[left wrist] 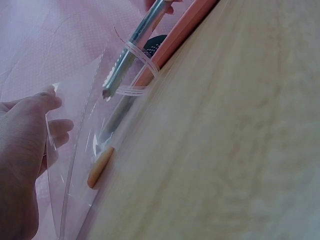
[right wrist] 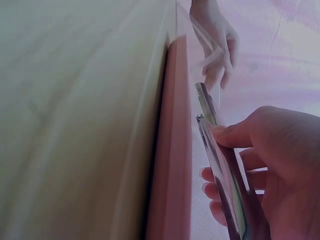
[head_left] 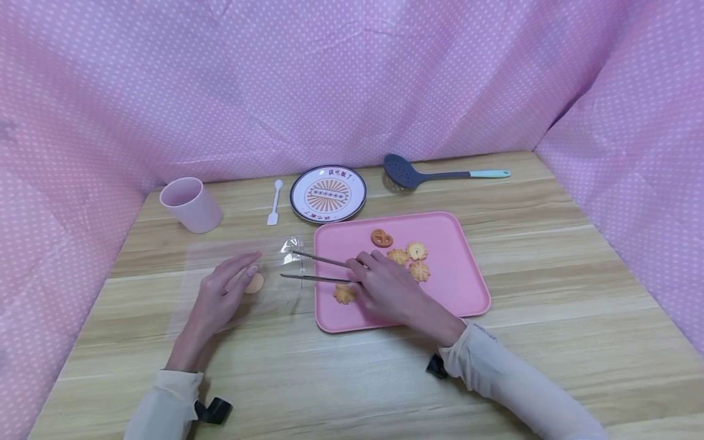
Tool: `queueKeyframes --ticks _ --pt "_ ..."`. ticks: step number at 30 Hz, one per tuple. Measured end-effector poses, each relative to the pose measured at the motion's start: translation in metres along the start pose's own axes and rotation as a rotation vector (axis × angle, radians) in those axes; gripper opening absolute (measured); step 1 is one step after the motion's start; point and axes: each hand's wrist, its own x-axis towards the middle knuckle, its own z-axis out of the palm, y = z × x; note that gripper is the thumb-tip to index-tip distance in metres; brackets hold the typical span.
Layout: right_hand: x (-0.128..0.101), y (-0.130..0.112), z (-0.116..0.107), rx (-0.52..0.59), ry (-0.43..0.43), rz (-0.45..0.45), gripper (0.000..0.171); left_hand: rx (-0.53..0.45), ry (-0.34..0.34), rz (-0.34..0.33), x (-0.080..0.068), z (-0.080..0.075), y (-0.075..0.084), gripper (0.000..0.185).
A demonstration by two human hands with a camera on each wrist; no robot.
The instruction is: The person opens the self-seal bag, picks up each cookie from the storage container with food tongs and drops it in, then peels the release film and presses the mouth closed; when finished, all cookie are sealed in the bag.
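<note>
My left hand (head_left: 220, 294) pinches the upper layer of a clear plastic zip bag (left wrist: 75, 115), holding it raised from the layer beneath. Inside the bag lies a round, pale brown cookie (head_left: 255, 283), just beside the left fingertips. My right hand (head_left: 382, 284) grips metal tongs (head_left: 320, 260) over the pink tray (head_left: 456, 281). Their two arms stand apart with nothing between them, and the tips reach to the bag's mouth. On the tray are a pretzel-shaped cookie (head_left: 381, 238) and several flower-shaped cookies (head_left: 419, 271), one of them partly beside the right hand.
Behind the bag stand a pink cup (head_left: 200, 211) and a small white spoon-like tool (head_left: 275, 203). A patterned plate (head_left: 328, 214) touches or nearly touches the tray's back edge. A dark slotted spoon (head_left: 404, 171) lies at the back right, before a pink dotted curtain (head_left: 330, 79).
</note>
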Motion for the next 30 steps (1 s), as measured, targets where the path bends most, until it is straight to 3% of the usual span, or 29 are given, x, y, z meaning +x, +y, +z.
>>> queueKeyframes --ticks 7,15,30 --pt "-0.017 0.014 -0.007 0.016 0.04 0.063 0.036 -0.004 -0.002 -0.011 -0.001 -0.001 0.0 0.043" --pt "-0.035 0.035 -0.013 0.003 0.124 0.072 0.035 -0.006 -0.005 -0.003 0.0 -0.001 0.0 0.042" --pt "-0.068 0.067 -0.026 -0.032 0.137 0.178 0.039 0.0 -0.009 -0.001 0.0 -0.002 0.001 0.039"
